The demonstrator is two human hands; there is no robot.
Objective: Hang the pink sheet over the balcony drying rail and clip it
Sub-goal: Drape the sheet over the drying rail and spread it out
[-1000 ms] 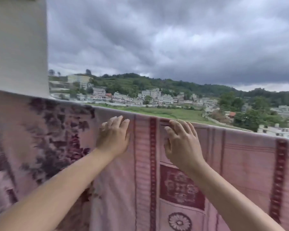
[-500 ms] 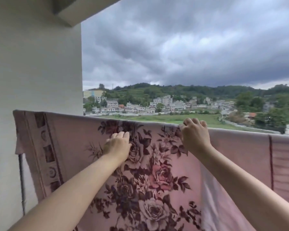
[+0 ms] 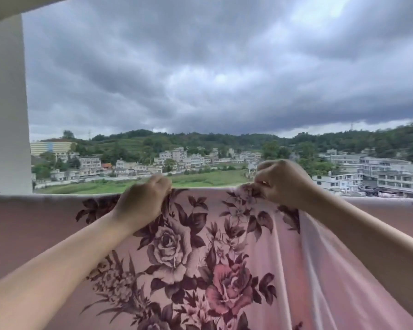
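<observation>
The pink sheet (image 3: 200,258), printed with dark maroon roses, hangs across the lower half of the view, draped over the drying rail, which the cloth hides. My left hand (image 3: 143,201) grips the sheet's top edge with fingers closed. To its right, my right hand (image 3: 281,182) pinches a bunched bit of the same top edge. A fold of the cloth drops down below my right forearm. No clip can be seen.
A white wall and pillar (image 3: 5,103) stand at the left, close to the sheet's end. Beyond the rail lie a green field (image 3: 200,178), low buildings, wooded hills and a dark cloudy sky.
My view shifted from the striped border to the rose pattern and swung upward. Both hands went from lying flat on the cloth to gripping its top edge, the right hand bunching it.
</observation>
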